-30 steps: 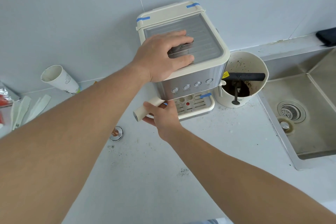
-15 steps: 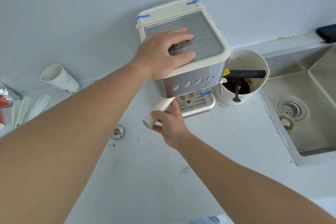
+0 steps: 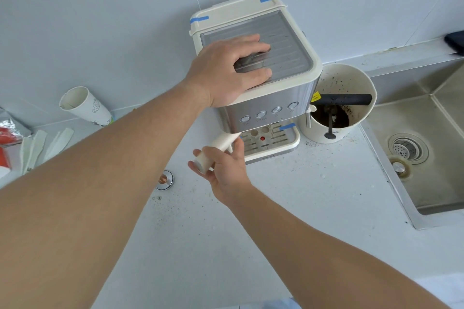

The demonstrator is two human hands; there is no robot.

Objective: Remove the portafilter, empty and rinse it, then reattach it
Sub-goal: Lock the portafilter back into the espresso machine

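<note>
A cream and steel espresso machine (image 3: 288,98) stands against the wall. My left hand (image 3: 233,70) presses flat on its ridged top, fingers spread. The portafilter's cream handle (image 3: 221,144) sticks out from under the machine's front toward the lower left; its basket end is hidden under the machine. My right hand (image 3: 223,168) grips the handle near its free end, thumb above and fingers below. A cream knock bin (image 3: 361,83) with a black bar and dark coffee grounds sits right of the machine. The steel sink (image 3: 439,170) with its drain lies at the far right.
A paper cup (image 3: 82,105) leans against the wall at the left, with white wooden sticks (image 3: 42,148) and a red packet (image 3: 7,138) beside it. A small round metal fitting (image 3: 164,179) sits in the counter, and coffee specks are scattered on the white counter (image 3: 288,195).
My right hand has swung the portafilter handle from pointing left toward pointing more at me. My left hand has stayed on the machine's top.
</note>
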